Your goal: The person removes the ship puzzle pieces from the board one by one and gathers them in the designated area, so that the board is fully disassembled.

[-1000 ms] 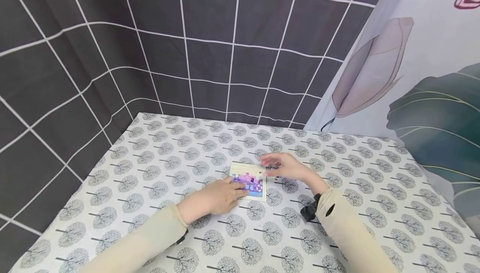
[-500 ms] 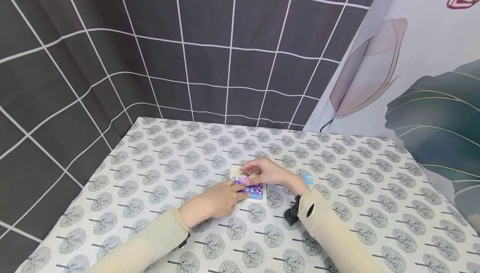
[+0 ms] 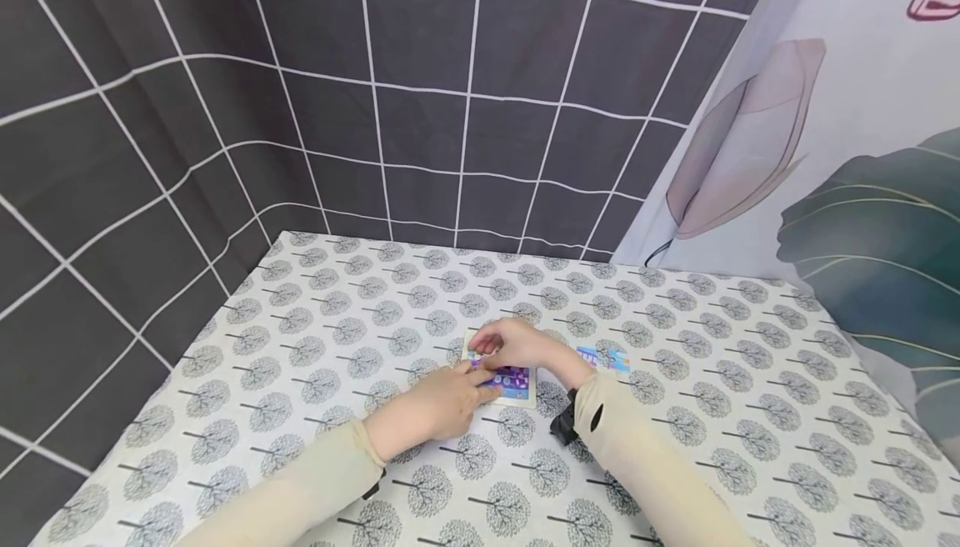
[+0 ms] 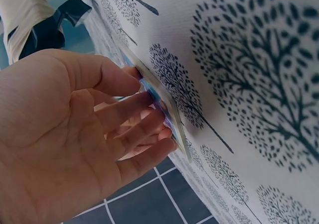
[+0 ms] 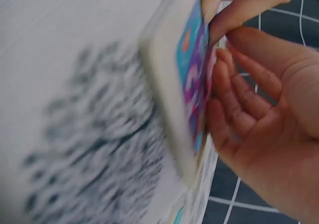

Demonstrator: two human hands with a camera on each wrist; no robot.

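Note:
A small jigsaw puzzle tray (image 3: 531,393) with a cream border lies on the table, its picture purple, pink and blue. My left hand (image 3: 442,403) rests its fingertips on the lower left of the picture, fingers fairly straight. In the left wrist view, those fingers (image 4: 137,112) touch the tray's face. Over the upper part of the tray, my right hand (image 3: 517,342) has its thumb and curled fingers brought together at the picture. A small pinkish puzzle piece (image 5: 213,67) shows at its fingertips in the right wrist view, mostly hidden.
Loose blue and light-coloured puzzle pieces (image 3: 603,358) lie to the right of the tray, beside the right forearm. The tablecloth (image 3: 360,313) has a tree print. A dark gridded curtain (image 3: 420,113) stands behind, and a leaf-patterned one (image 3: 862,197) at the right.
My right hand has moved left from the tray's right edge onto its upper part, uncovering the loose blue pieces at right. My left hand has stayed on the tray.

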